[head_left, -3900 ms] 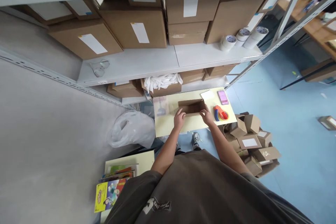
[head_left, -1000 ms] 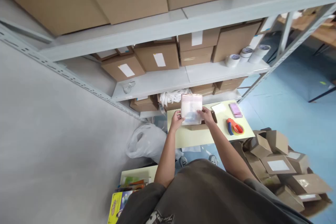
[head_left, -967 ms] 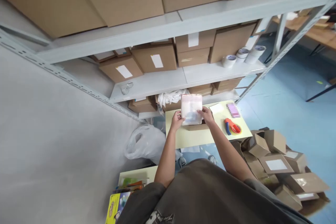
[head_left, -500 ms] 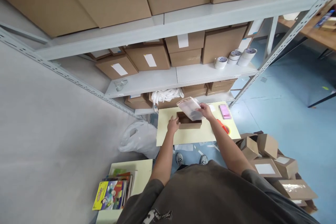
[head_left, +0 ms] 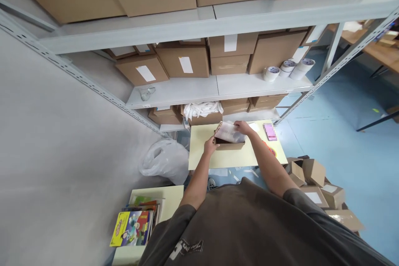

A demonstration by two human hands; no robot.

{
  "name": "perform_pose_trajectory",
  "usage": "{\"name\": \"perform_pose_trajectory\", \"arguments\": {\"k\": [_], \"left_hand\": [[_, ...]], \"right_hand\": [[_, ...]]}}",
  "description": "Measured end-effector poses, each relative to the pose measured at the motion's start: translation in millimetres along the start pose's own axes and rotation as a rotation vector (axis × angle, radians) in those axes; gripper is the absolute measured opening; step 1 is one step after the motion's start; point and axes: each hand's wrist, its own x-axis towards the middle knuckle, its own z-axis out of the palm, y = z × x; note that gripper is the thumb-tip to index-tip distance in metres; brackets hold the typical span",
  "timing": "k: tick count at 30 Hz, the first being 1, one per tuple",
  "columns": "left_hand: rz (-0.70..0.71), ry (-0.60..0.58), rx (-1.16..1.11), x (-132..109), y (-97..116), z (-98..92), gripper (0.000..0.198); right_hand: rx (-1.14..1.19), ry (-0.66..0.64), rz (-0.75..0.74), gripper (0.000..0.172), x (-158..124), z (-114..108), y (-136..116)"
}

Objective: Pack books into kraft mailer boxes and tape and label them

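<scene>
A small open cardboard box (head_left: 230, 146) stands on the pale yellow table. My left hand (head_left: 211, 146) is closed on the box's left end, fingers at its rim. My right hand (head_left: 242, 127) grips the upper right edge of a flat, whitish packet (head_left: 229, 131) that looks wrapped in clear plastic. The packet lies tilted over the box's opening, its lower edge partly inside. What the wrapping contains cannot be made out.
The yellow table (head_left: 199, 158) also bears a pink pack (head_left: 269, 131) and an orange-red tape dispenser (head_left: 270, 149), partly behind my right forearm. Shelves with cartons (head_left: 230, 65) and tape rolls (head_left: 272, 73) rise behind. A white plastic bag (head_left: 168, 160) sits left; cartons (head_left: 313, 172) lie right.
My right hand has lowered the packet from above the box into its opening, and the packet lies flatter. My left hand stays at the box's left end. The camera view has shifted slightly.
</scene>
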Motion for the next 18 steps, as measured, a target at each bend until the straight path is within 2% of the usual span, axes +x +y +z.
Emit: {"name": "perform_pose_trajectory", "arguments": {"k": [5,10,14,18], "left_hand": [[0.001,-0.011,-0.061,7,-5,6.9,0.072],[-0.011,-0.005,-0.083,10,-10,10.7,0.072],[-0.022,-0.003,-0.108,10,-12,10.5,0.074],[-0.049,-0.039,-0.098,7,-8,9.0,0.078]], "right_hand": [[-0.057,-0.071,0.018,0.027,2,-2,10],[-0.076,-0.195,0.069,0.045,8,28,-7],[-0.099,-0.089,0.078,0.062,2,45,-16],[-0.096,0.077,0.07,0.054,-25,40,-1]]}}
